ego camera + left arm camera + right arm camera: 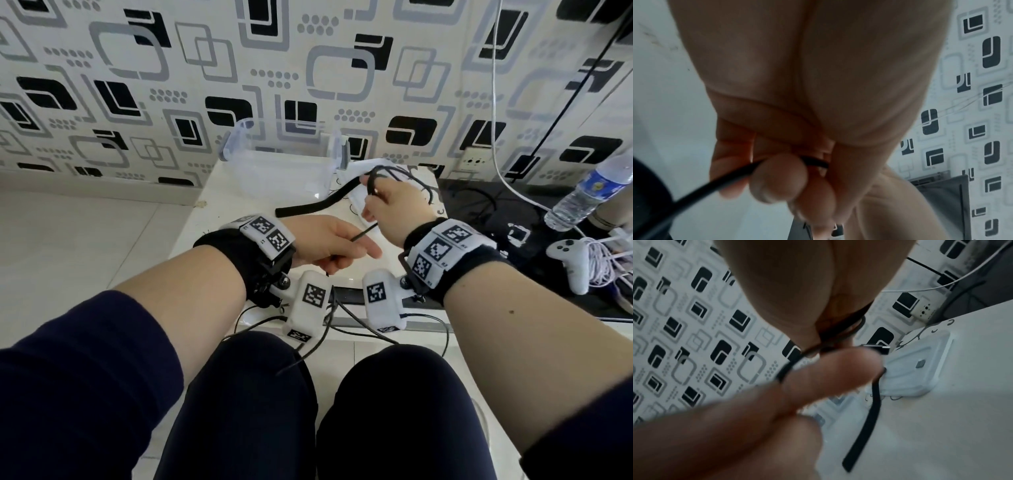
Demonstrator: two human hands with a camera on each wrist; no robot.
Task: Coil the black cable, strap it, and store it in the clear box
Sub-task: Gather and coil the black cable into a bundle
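Note:
My right hand [387, 209] grips several loops of the thin black cable [397, 174] above the white table [233, 205]. A stretch of the cable [364, 230] runs down to my left hand [329, 241], whose fingers pinch it. The left wrist view shows the cable [715, 183] passing under my curled fingertips. In the right wrist view the loops [840, 332] sit in my palm, with a connector end [877, 348] sticking out. A black strap [318, 204] lies flat on the table just beyond my hands, also visible from the right wrist [865, 426]. The clear box [274, 168] stands open by the wall.
The box's clear lid [918, 368] lies on the table right of the box. On the black surface to the right are a water bottle [589, 192], a white game controller [568, 257] and a white cord [496, 137]. A wall socket [474, 161] is behind. My knees are below the table edge.

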